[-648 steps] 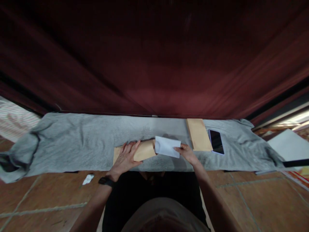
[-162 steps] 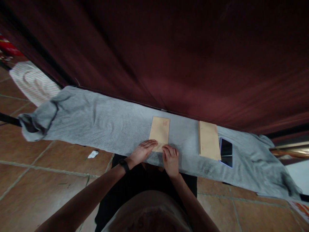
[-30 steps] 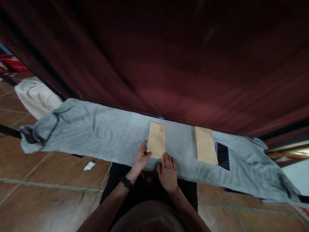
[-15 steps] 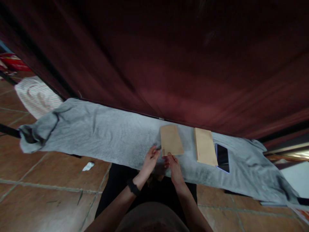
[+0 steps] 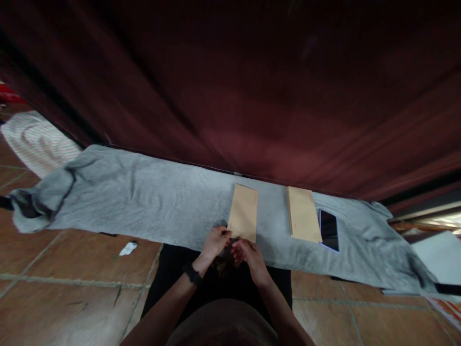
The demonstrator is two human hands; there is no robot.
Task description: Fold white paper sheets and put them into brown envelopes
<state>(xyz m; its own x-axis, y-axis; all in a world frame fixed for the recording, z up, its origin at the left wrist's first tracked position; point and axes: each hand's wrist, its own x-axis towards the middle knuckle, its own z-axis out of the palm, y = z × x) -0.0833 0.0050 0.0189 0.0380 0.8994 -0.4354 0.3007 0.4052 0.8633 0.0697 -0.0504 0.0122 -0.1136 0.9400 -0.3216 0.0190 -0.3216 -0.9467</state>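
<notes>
A tan paper envelope (image 5: 244,211) with faint print near its upper right edge lies on the grey cloth in front of me, tilted slightly. My left hand (image 5: 216,241) pinches its lower left corner between thumb and fingers. By the bottom edge is my right hand (image 5: 248,255), its fingers loosely curled and apart, pointing left toward the other hand. Whether its fingertips touch the paper is hard to make out. Off to the right lies a neat stack of similar envelopes (image 5: 303,214).
A phone (image 5: 329,230) rests against the stack's right side. Grey cloth (image 5: 162,197) covers the long, narrow surface. Behind it rises a dark red curtain-like wall (image 5: 230,120). A striped cloth (image 5: 41,142) hangs at left, and a white scrap (image 5: 128,248) lies on the tiled floor.
The envelope in front of me now looks narrower and is angled differently. My left hand has taken its corner, while my right hand has shifted down and left off its bottom edge.
</notes>
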